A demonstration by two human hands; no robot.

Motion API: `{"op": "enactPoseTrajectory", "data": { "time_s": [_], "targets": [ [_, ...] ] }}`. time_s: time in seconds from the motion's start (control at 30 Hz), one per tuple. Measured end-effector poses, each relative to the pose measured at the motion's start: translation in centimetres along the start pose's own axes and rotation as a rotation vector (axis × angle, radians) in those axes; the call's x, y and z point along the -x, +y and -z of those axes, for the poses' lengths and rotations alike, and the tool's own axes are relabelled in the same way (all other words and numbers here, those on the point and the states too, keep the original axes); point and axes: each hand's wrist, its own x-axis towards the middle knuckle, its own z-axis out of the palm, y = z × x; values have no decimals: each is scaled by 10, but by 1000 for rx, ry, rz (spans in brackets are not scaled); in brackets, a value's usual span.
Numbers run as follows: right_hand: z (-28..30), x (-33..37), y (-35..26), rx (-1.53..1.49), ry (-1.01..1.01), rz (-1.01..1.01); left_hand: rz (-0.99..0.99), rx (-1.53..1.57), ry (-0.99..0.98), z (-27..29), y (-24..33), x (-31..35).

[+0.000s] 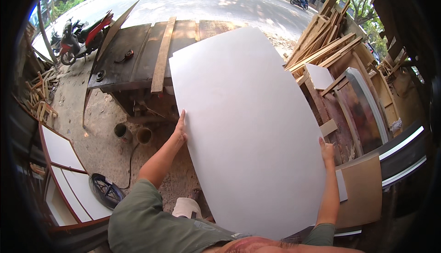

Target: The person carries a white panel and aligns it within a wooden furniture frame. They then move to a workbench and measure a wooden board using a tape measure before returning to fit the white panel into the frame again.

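A large white panel point(248, 129) fills the middle of the view, its far end over the edge of a dark wooden workbench point(124, 46). My left hand point(182, 126) grips the panel's left edge, with the thumb side up and the other fingers hidden under or behind it. On the opposite edge my right hand point(327, 151) holds the panel lower down, its thumb against the rim. A wooden plank point(163, 58) lies along the bench to the left of the panel. Also on the bench are a small dark tool point(125, 56) and a round black object point(100, 75).
Two buckets point(122, 132) stand on the dirt floor below the bench. At left are a spoked wheel point(107, 190) and a white-panelled frame point(64, 149). Scrap wood point(321, 42) and brown board point(363, 188) crowd the right. Parked motorbikes point(82, 37) and a road point(193, 0) lie beyond.
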Motion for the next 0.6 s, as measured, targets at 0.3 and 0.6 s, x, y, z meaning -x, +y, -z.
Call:
{"op": "enactPoseTrajectory", "data": {
  "time_s": [0.3,0.6],
  "targets": [
    [-221,38,88,-193,-297,-246,-52,-203,-28,81,-21,-41],
    [-208,31,130,-454,-425,-159,542,-37,-263,156,-285,188]
  ]
}}
